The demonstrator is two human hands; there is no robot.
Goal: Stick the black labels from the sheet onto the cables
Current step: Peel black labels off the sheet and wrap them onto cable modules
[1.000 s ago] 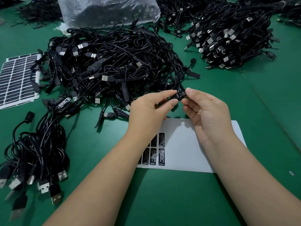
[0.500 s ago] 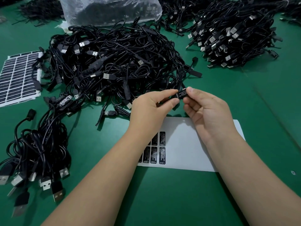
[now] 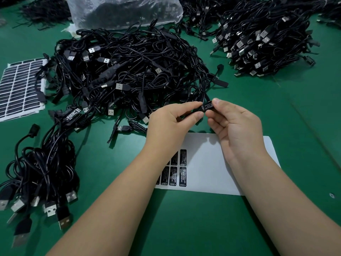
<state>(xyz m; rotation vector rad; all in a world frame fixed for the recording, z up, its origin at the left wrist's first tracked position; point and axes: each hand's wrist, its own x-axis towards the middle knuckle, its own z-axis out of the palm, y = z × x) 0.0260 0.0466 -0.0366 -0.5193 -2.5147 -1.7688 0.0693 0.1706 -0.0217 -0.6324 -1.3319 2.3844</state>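
**Label being pressed onto controller**

The left hand (image 3: pixel 166 124) and right hand (image 3: pixel 234 124) pinch a small black oblong cable controller (image 3: pixel 206 107) above the white backing sheet (image 3: pixel 206 163); its black printed label faces up. Long axis runs left-right, tilted slightly up rightward. Judged next: set the cable aside and peel another label.

Matt green table covering (image 3: pixel 203 228); smooth white paper sheet (image 3: pixel 208 163) with glossy black labels (image 3: pixel 182 176); crinkled translucent plastic bag (image 3: pixel 125 12) at twelve o'clock.
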